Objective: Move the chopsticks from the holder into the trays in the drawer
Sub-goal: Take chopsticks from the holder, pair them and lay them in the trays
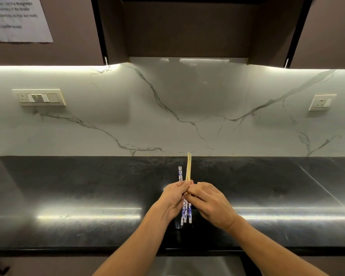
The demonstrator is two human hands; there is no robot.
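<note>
Chopsticks, thin pale-wood sticks with blue-and-white patterned ends, sat bunched at lower centre, long axis running up-frame over glossy black counter. Left hand and right hand both pinched bundle mid-length, touching, equally near.

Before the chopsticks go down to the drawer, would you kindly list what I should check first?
1. Left-hand grip on the chopsticks: ok, fingers curled round them.
2. Right-hand grip on the same bundle: ok.
3. Patterned sticks and wooden sticks sorted apart: not ok, held together.
4. Drawer open: cannot tell, it is not plainly in view.
5. Trays in sight: not ok, none in view.
</note>
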